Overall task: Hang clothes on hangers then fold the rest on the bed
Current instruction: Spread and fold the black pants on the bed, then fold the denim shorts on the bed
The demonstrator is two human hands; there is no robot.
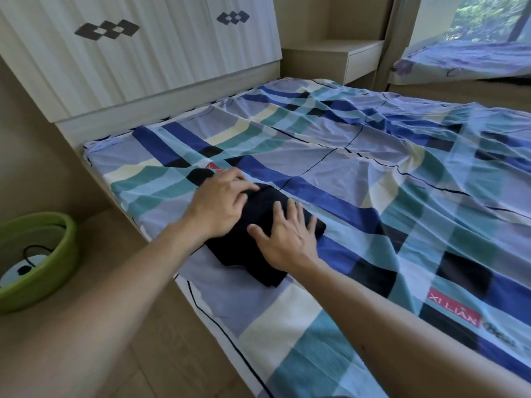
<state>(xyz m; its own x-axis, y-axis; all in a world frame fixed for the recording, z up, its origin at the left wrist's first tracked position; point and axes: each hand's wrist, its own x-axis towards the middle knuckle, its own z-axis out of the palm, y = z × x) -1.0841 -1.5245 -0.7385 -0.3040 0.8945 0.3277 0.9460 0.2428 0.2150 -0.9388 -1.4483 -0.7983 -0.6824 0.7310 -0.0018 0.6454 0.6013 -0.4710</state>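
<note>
Black garment (247,254), folded into a small packet, is lying on the bed (373,179) near its edge, under both of the person's hands. The right hand (287,239) is lying flat on top of it, fingers straight and spread, gripping nothing, only pressing down. The left hand (218,205) is sitting at the packet's far corner, just beyond the right hand, with its fingers bent over the edge. That hand is blurred, so I cannot tell whether it is pinching the cloth or merely pushing on it. Under both palms the plaid sheet (287,334) is lying wrinkled. Out past the left forearm, a green basin (57,254) is sitting on the floor. Well beyond the fingertips, the headboard (143,67) is standing.
</note>
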